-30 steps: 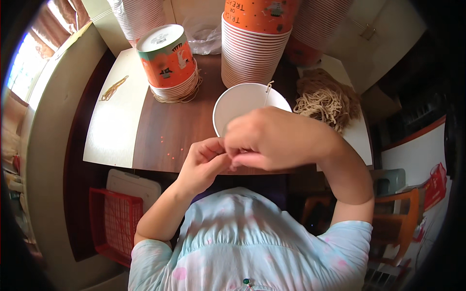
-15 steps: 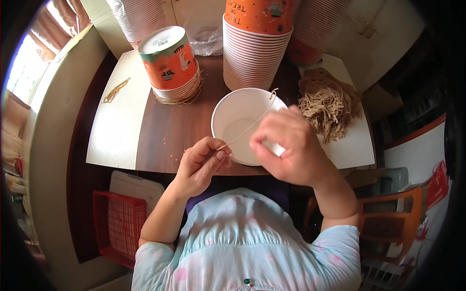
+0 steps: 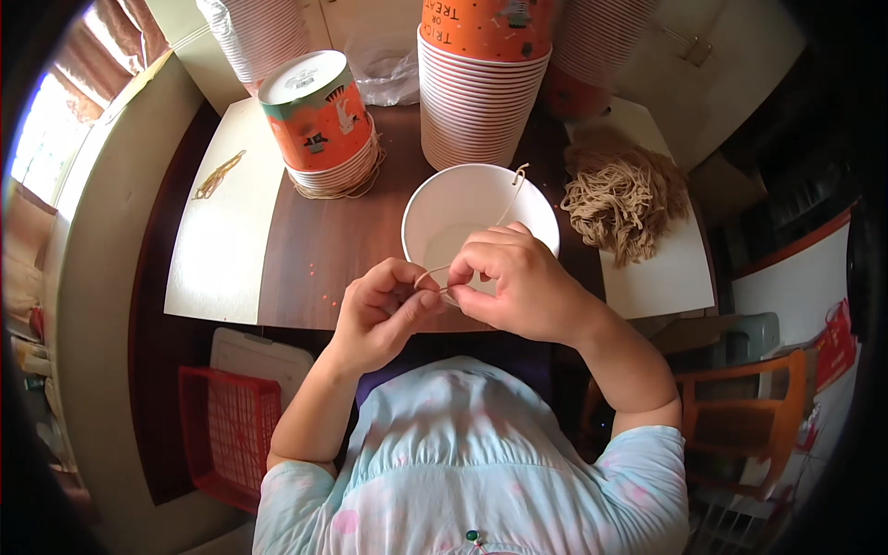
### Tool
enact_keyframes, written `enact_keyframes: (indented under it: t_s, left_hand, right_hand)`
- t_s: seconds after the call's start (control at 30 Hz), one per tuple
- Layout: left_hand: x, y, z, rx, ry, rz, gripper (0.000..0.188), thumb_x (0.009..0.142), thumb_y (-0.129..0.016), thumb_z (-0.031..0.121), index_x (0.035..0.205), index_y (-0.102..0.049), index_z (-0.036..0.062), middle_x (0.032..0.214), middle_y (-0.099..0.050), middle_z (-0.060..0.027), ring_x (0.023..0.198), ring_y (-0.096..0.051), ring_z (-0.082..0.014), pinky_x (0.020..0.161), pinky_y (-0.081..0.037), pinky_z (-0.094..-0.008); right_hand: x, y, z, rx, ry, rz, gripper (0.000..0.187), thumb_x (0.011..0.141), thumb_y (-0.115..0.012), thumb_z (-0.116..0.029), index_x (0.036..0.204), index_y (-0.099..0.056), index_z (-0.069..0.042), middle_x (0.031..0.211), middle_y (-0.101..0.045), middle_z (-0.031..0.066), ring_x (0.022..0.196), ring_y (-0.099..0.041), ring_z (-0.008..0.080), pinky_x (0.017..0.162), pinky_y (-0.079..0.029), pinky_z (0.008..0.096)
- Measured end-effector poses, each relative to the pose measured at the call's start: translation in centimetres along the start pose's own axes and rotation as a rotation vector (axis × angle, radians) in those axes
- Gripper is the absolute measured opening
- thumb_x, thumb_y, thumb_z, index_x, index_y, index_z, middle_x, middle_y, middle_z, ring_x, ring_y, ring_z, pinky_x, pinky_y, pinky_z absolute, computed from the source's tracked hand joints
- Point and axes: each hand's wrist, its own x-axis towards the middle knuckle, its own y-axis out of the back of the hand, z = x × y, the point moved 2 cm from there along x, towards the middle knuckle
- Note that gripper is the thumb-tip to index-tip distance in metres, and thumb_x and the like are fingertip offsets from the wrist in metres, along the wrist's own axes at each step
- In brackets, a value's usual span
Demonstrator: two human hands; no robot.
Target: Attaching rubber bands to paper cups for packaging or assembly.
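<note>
A white paper bucket [image 3: 435, 208] stands on the table in front of me, its open mouth tilted toward me. A tan cord [image 3: 514, 192] passes through its rim at the far right and runs down across the inside to my hands. My left hand [image 3: 384, 310] is closed, pinching the cord between thumb and forefinger at the bucket's near edge. Close beside it, my right hand [image 3: 513, 277] is closed too, pinching the cord with thumb and fingertips. A small loop of cord shows between the two hands. The right hand covers part of the bucket's near right side.
Behind stands a tall stack of nested buckets [image 3: 476, 102]. An upside-down orange and green bucket stack [image 3: 319, 125] with cord around its base is at left. Tan cords [image 3: 624, 203] lie heaped at right, a few more cords [image 3: 220, 174] at far left. A red crate [image 3: 231, 430] sits below the table.
My right hand has moved left and down to meet my left hand and now pinches the cord, forming a small loop. The left hand has stayed nearly in place.
</note>
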Motion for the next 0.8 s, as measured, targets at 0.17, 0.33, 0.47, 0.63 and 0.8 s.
enact_keyframes:
  t_s: [0.17, 0.33, 0.47, 0.63, 0.8]
  left_hand:
    - [-0.6, -0.3, 0.5, 0.338, -0.026, 0.077, 0.009, 0.084, -0.064, -0.004, 0.089, -0.058, 0.0006, 0.081, -0.061, -0.0009, 0.071, -0.057, -0.0040, 0.057, -0.046, -0.0194]
    - [-1.4, -1.8, 1.5, 0.838, -0.435, 0.224, 0.020, 0.071, -0.068, -0.010, 0.086, -0.062, 0.0020, 0.076, -0.064, -0.0093, 0.064, -0.061, -0.0175, 0.054, -0.049, -0.0234]
    - [-2.7, -2.2, 0.4, 0.936, -0.460, 0.306, 0.015, 0.075, -0.068, -0.008, 0.086, -0.061, -0.0004, 0.078, -0.065, -0.0086, 0.070, -0.064, -0.0147, 0.062, -0.052, -0.0234]
    - [-3.0, -1.2, -3.2, -0.053, 0.023, 0.410, 0.007, 0.087, -0.060, -0.005, 0.093, -0.056, -0.0052, 0.089, -0.067, -0.0139, 0.081, -0.067, -0.0178, 0.072, -0.057, -0.0293]
    - [-2.5, -1.0, -4.1, -0.368, 0.092, 0.380, 0.008, 0.088, -0.060, -0.003, 0.093, -0.055, -0.0055, 0.092, -0.067, -0.0157, 0.084, -0.067, -0.0184, 0.075, -0.058, -0.0316]
  right_hand:
    - [-1.1, 0.1, -1.4, 0.077, -0.180, 0.082, 0.007, 0.074, -0.065, -0.006, 0.075, -0.058, -0.004, 0.068, -0.060, 0.0072, 0.061, -0.060, 0.0217, 0.061, -0.047, 0.0324]
    - [-3.1, -1.6, -4.1, -0.218, -0.154, 0.105, 0.009, 0.075, -0.066, -0.005, 0.079, -0.059, -0.004, 0.066, -0.059, 0.0128, 0.058, -0.061, 0.0292, 0.051, -0.049, 0.0370]
    - [-4.6, -4.4, -3.7, -0.404, -0.126, 0.293, 0.015, 0.075, -0.067, -0.003, 0.087, -0.058, -0.004, 0.070, -0.059, 0.0090, 0.055, -0.059, 0.0263, 0.050, -0.047, 0.0343]
    - [-4.3, -6.8, -1.8, -0.525, -0.010, 0.467, 0.011, 0.079, -0.065, -0.006, 0.082, -0.054, -0.004, 0.064, -0.050, 0.0048, 0.048, -0.053, 0.0201, 0.046, -0.043, 0.0316]
    - [-3.7, -7.6, -0.1, -0.376, -0.038, 0.553, 0.015, 0.079, -0.064, -0.005, 0.093, -0.059, -0.003, 0.071, -0.059, 0.0070, 0.056, -0.059, 0.0242, 0.050, -0.046, 0.0340]
